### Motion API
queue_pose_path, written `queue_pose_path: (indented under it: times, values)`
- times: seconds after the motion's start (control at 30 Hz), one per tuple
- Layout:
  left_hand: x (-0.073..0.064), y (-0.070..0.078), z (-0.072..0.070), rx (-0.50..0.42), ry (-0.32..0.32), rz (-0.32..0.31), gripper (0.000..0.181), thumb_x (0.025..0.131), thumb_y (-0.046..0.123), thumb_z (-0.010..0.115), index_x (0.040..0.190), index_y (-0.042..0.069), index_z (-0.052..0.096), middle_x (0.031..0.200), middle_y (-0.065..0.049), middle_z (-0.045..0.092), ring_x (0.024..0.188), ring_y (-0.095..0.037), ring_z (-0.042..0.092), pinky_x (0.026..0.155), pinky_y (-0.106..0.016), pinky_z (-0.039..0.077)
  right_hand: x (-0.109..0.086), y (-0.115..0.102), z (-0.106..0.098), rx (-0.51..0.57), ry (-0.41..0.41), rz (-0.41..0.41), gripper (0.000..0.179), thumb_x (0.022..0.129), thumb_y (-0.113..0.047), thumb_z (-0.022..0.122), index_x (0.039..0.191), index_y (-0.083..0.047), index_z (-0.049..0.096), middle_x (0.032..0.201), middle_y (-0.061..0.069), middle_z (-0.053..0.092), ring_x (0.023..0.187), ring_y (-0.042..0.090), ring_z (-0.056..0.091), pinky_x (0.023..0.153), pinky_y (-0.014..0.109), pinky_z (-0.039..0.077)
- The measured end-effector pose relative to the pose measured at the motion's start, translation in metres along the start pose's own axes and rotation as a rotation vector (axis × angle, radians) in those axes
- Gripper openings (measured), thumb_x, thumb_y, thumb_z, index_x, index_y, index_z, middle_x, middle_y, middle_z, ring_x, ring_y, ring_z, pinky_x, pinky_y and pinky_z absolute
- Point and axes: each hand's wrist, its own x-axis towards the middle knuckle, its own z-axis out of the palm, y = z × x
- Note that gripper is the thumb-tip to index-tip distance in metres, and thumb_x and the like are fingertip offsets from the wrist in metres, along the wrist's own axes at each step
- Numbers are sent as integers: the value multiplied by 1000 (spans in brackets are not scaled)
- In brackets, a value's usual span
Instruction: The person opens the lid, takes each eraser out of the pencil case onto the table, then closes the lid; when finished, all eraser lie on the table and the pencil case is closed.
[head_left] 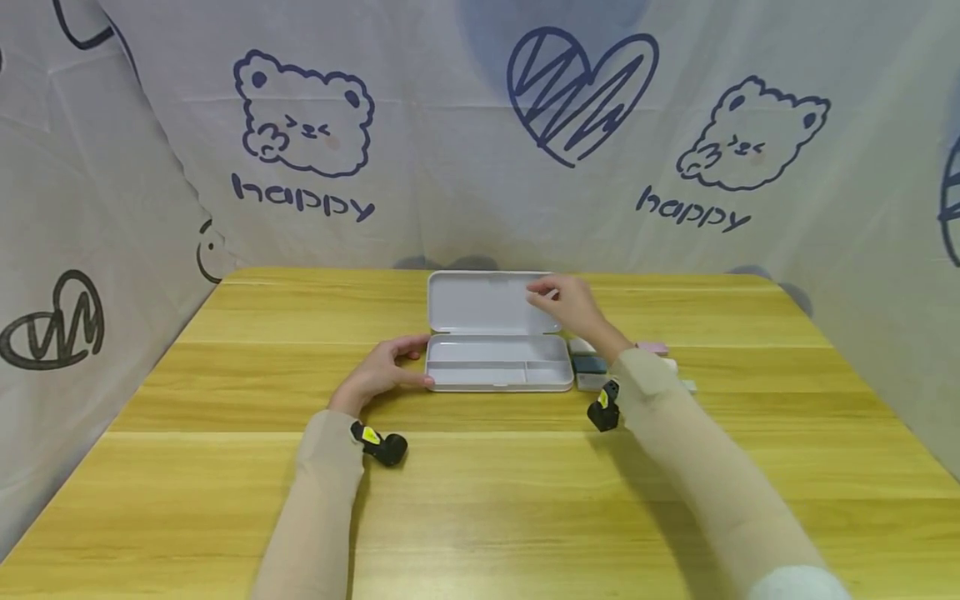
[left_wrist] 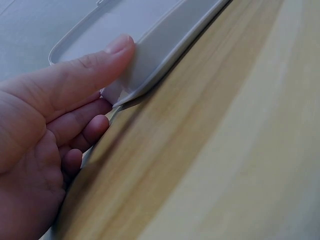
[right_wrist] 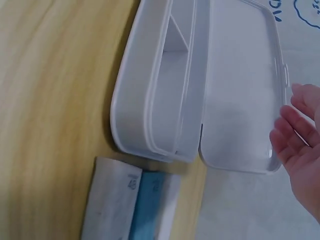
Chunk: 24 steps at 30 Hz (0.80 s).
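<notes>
A white pencil case (head_left: 480,350) lies on the table with its lid (head_left: 480,304) tipped back, its inside bare and split by thin dividers. At its left end, my left hand (head_left: 382,367) grips the case, thumb on the near side and fingers toward the back. My right hand (head_left: 570,304) is raised at the right part of the lid. In the right wrist view, its fingers (right_wrist: 295,135) are loosely bent beside the lid's edge, holding nothing.
Close to the case's right end lie a grey-white block (right_wrist: 110,200) with small print, a blue block (right_wrist: 146,205) and a white block (right_wrist: 167,205). A pink block (head_left: 652,347) lies beyond, partly behind my right sleeve. A printed cloth (head_left: 442,150) hangs behind the table.
</notes>
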Motion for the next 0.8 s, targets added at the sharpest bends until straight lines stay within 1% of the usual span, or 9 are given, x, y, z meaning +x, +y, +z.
queue_pose_path:
  times: [0.13, 0.2, 0.37, 0.47, 0.8]
  values:
    - [0, 1, 0, 3, 3, 4, 73, 68, 6, 77, 131, -1, 41, 129, -17, 45, 110, -29, 39, 94, -38, 30, 6, -4, 4, -35, -28, -51, 22, 81, -4, 63, 99, 8, 64, 101, 20, 61, 90, 31, 56, 75, 38, 47]
    - [-1, 1, 0, 9, 1, 9, 73, 68, 6, 76, 131, -2, 41, 129, -17, 44, 110, -29, 39, 94, -38, 31, 10, -5, 6, -49, -35, -77, 22, 81, -5, 63, 100, 7, 64, 104, 21, 60, 95, 32, 54, 79, 38, 45]
    - [-1, 0, -1, 3, 5, 10, 72, 68, 5, 76, 131, -2, 41, 129, -17, 44, 110, -29, 39, 94, -38, 30, 18, -8, 7, -72, -47, -115, 24, 81, -6, 64, 101, 7, 64, 108, 21, 59, 103, 33, 49, 90, 41, 36]
    - [0, -1, -2, 4, 10, 8, 72, 67, 5, 77, 131, -1, 42, 128, -16, 45, 110, -28, 39, 94, -38, 31, 23, -10, 6, -70, -66, -116, 25, 81, -6, 64, 102, 7, 63, 111, 21, 57, 106, 33, 48, 94, 42, 31]
    - [1, -3, -2, 12, 7, 24, 72, 68, 6, 77, 130, -2, 42, 128, -17, 45, 110, -30, 39, 95, -39, 30, 32, -13, 7, -91, -148, -121, 32, 83, -6, 62, 112, 6, 58, 120, 21, 52, 113, 33, 44, 99, 41, 27]
